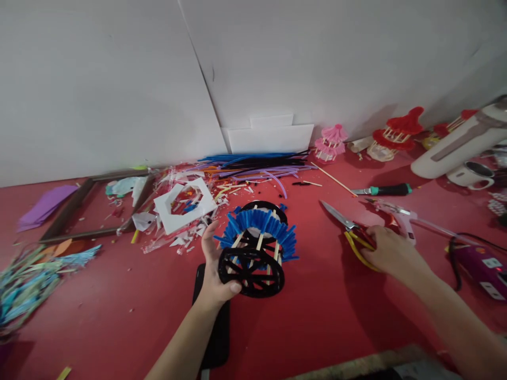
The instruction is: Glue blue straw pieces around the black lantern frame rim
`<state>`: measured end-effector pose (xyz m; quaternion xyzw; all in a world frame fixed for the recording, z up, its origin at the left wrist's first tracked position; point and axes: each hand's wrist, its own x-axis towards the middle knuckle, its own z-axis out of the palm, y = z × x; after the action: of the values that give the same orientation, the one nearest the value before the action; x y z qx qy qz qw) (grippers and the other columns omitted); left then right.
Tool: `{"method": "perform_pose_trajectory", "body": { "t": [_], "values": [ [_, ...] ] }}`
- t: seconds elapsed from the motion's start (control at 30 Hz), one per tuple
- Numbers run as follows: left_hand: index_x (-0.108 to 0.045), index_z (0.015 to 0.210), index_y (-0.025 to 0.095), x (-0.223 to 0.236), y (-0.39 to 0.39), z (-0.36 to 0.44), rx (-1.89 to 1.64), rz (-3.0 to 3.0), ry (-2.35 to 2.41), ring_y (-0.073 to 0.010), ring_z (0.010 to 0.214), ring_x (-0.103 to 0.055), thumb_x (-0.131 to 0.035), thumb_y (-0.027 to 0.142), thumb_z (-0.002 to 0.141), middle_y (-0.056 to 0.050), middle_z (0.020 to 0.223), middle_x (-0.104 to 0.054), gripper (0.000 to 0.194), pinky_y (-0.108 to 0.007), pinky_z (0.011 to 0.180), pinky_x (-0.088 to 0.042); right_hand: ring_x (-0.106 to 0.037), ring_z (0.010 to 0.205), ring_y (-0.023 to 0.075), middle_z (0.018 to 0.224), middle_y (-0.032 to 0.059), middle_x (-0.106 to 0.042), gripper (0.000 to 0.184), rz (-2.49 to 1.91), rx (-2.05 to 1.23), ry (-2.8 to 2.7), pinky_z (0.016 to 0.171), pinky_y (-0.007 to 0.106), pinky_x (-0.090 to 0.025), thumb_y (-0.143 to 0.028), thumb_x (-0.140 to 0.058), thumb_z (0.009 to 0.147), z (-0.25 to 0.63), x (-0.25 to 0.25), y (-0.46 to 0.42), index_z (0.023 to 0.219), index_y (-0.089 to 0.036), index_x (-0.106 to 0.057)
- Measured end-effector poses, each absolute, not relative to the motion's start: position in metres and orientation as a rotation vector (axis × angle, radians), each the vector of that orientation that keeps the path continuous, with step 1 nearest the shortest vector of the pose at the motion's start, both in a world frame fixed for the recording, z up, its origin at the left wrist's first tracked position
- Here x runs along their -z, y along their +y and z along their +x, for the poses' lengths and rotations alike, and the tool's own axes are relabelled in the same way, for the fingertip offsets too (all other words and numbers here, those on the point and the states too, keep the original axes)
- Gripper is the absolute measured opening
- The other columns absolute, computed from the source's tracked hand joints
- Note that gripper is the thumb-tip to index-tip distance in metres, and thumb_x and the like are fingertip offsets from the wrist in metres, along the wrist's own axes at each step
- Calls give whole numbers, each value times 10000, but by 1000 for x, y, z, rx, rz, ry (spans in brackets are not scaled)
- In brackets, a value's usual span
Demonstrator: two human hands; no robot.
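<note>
My left hand (216,272) grips a small craft lantern (259,250) by its near end, thumb in front and fingers behind. The lantern lies tilted, with a black spoked ring facing me, pale sticks along its sides, and a fringe of blue pipe cleaners around the far part. At the right, my right hand (390,250) is closed around the handles of a pair of scissors (350,229). Their yellow and red loops are partly hidden by my fingers, and the blades point away to the left. Beyond that hand rests a pink-white glue gun (396,216).
A black phone (216,338) lies under my left wrist. Behind are pipe cleaners (257,164), scraps, and a white cut-out frame (185,206). A craft knife (384,190), a mug (471,174), a white bottle (455,142), and pink (331,142) and red (398,134) lanterns stand right.
</note>
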<state>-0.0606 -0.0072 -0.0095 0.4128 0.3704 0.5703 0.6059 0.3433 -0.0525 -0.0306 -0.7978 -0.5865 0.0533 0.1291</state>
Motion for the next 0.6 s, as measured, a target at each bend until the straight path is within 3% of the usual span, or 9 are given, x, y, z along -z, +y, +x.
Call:
{"method": "perform_pose_trajectory", "body": {
  "t": [0.17, 0.37, 0.5, 0.6],
  "values": [
    [-404, 1459, 354, 3, -5, -55, -1360, 1032, 812, -398, 1152, -727, -1028, 447, 465, -139, 1260, -689, 1178, -544, 1001, -586, -697, 704, 320, 882, 148, -727, 262, -2319, -275, -1602, 608, 406, -465, -420, -625, 701, 319, 29, -60, 902, -252, -636],
    [-508, 1369, 311, -6, -4, -50, -1442, 1129, 843, -366, 1160, -717, -1028, 438, 462, -144, 1317, -637, 1053, -460, 952, -615, -694, 723, 286, 786, 101, -727, 367, -2186, -532, -1544, 610, 364, -501, -595, -605, 760, 296, 17, -64, 837, -242, -670],
    [-504, 1397, 321, -5, -3, -53, -1451, 1108, 887, -382, 1171, -714, -1032, 475, 427, -144, 1316, -645, 1115, -478, 971, -607, -621, 639, 196, 687, 22, -636, 479, -1878, -982, -1417, 574, 293, -508, -722, -616, 815, 270, 2, -88, 741, -249, -604],
    [-482, 1434, 345, 0, -5, -56, -1395, 1025, 882, -407, 1184, -707, -1023, 536, 418, -139, 1292, -678, 1167, -535, 1013, -581, -627, 682, 196, 750, 23, -654, 476, -1725, -1233, -1123, 606, 300, -547, -719, -747, 745, 255, -10, -109, 838, -258, -672]
  ]
}}
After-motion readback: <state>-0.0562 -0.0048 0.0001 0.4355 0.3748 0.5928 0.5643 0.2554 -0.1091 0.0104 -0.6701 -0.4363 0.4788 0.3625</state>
